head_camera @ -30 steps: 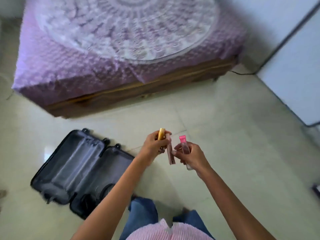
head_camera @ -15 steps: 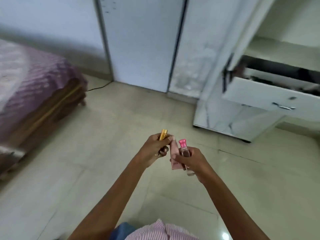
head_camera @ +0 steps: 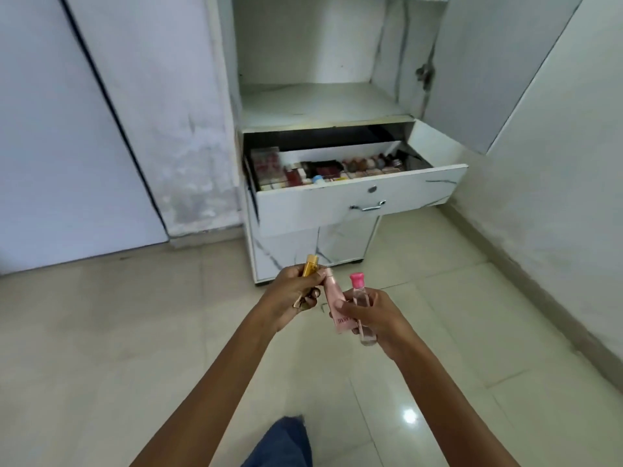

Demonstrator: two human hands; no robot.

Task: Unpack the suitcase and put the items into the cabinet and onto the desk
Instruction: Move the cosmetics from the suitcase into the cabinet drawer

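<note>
My left hand (head_camera: 290, 298) is closed around a gold tube (head_camera: 310, 266) that sticks up above the fingers. My right hand (head_camera: 374, 315) grips a pink tube (head_camera: 335, 298) and a clear bottle with a pink cap (head_camera: 359, 291) side by side. Both hands hover over the floor, just in front of a white cabinet (head_camera: 317, 244). Its drawer (head_camera: 357, 197) is pulled out and holds several small cosmetics (head_camera: 323, 170). The suitcase is out of view.
Above the drawer is a white shelf (head_camera: 320, 102), with an open cabinet door (head_camera: 499, 62) on the right. A white wall (head_camera: 556, 197) runs along the right, a pale door (head_camera: 67, 129) stands at the left. My blue trouser leg (head_camera: 283, 443) shows below.
My view has swung right from the bed and open suitcase to the cabinet with its open drawer. Both hands keep the same items, now nearer the cabinet.
</note>
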